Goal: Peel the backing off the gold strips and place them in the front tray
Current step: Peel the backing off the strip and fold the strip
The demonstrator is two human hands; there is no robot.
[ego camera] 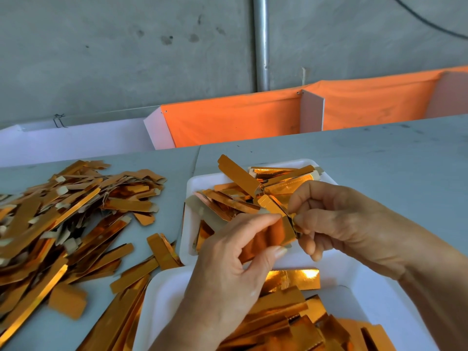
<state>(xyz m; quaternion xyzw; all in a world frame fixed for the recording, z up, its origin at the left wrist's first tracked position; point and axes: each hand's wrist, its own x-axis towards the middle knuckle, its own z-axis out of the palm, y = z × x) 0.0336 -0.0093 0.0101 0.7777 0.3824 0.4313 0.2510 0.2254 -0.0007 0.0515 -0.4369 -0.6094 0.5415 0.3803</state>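
My left hand (235,269) and my right hand (336,219) hold one gold strip (271,234) between them, above the gap between two white trays. The left thumb and fingers grip the strip's broad part. My right fingertips pinch a narrow edge at its top right end. The near white tray (162,295) holds several flat gold strips (291,310). The far white tray (192,183) holds several more gold strips (238,176), some with pale tabs.
A large loose heap of gold strips (58,211) covers the grey table (379,160) on the left. Orange fabric bins (235,122) with white dividers run along the table's far edge. A grey wall and a metal pole (260,41) stand behind.
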